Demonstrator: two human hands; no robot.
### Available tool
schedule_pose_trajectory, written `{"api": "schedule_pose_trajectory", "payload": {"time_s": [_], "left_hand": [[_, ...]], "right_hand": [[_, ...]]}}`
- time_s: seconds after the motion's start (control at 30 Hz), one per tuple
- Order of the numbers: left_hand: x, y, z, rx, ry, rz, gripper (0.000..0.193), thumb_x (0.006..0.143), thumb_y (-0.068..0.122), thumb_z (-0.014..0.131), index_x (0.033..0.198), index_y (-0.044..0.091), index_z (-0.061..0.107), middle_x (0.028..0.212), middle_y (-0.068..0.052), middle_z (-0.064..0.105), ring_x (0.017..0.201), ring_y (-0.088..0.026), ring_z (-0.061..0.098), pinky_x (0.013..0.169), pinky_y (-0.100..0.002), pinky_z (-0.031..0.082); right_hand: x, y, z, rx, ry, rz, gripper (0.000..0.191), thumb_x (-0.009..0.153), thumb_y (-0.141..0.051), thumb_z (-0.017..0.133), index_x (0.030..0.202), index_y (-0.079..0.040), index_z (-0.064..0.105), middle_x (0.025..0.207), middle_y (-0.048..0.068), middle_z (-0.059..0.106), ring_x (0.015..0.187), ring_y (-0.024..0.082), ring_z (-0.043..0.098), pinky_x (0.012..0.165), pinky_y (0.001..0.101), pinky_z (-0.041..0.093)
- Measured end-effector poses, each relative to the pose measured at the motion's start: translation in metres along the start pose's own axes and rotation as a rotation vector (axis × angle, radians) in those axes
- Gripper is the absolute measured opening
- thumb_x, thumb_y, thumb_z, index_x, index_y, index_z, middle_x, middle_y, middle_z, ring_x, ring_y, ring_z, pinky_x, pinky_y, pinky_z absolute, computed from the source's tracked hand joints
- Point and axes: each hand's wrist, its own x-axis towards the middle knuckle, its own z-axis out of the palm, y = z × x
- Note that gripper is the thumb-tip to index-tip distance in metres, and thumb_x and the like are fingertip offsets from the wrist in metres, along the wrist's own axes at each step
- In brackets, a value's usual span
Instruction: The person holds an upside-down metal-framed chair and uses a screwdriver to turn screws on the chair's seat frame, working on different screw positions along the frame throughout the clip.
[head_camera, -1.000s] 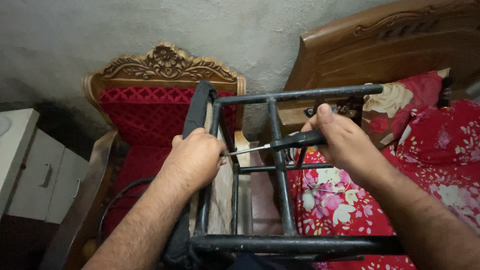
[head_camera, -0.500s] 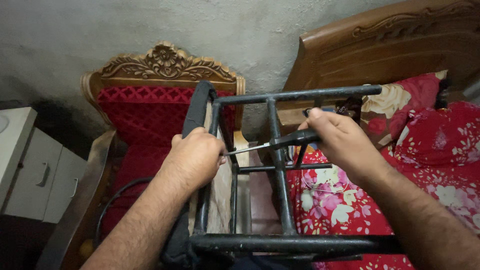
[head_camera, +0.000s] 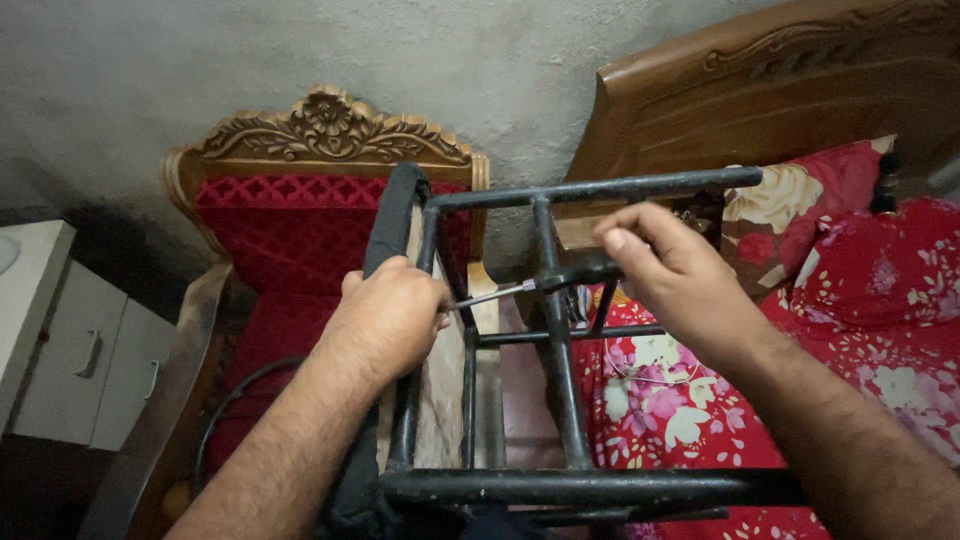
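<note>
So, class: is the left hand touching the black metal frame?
Touching. The head view shows the left hand wrapped around an upright bar of the black metal frame, with no gap showing.

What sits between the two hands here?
In the head view, the screwdriver shaft bridges left hand and right hand, crossing the black metal frame.

Screwdriver (head_camera: 530, 285) level against black frame (head_camera: 560, 400)
</note>
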Motion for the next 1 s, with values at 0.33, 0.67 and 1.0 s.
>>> {"api": "schedule_pose_trajectory", "payload": {"time_s": [0.33, 0.67, 1.0], "left_hand": [[0.0, -0.001, 0.003, 0.014, 0.025, 0.015, 0.016, 0.089, 0.031, 0.071, 0.095, 0.019, 0.08, 0.098, -0.002, 0.074, 0.113, -0.023, 0.06, 0.089, -0.055, 0.047], [0.0, 0.0, 0.002, -0.011, 0.035, 0.005, 0.015, 0.09, 0.029, 0.07, 0.096, 0.02, 0.08, 0.099, -0.001, 0.074, 0.113, -0.022, 0.06, 0.09, -0.055, 0.047], [-0.001, 0.0, 0.001, 0.003, 0.033, 0.012, 0.017, 0.089, 0.032, 0.071, 0.095, 0.019, 0.08, 0.098, 0.0, 0.074, 0.114, -0.022, 0.06, 0.088, -0.055, 0.047]], "right_hand": [[0.008, 0.021, -0.005, 0.172, -0.076, 0.132, 0.041, 0.114, -0.04, 0.056, 0.115, 0.0, 0.07, 0.082, 0.003, 0.05, 0.071, 0.016, 0.045, 0.058, 0.0312, 0.036], [0.004, 0.011, -0.006, 0.166, -0.055, 0.102, 0.026, 0.105, -0.027, 0.059, 0.126, -0.01, 0.06, 0.081, 0.0, 0.053, 0.068, 0.011, 0.045, 0.056, 0.0274, 0.037], [-0.004, -0.01, -0.001, 0.167, -0.067, -0.046, 0.04, 0.085, -0.014, 0.067, 0.121, -0.01, 0.051, 0.096, -0.006, 0.058, 0.084, 0.002, 0.057, 0.071, 0.0203, 0.05]]}}
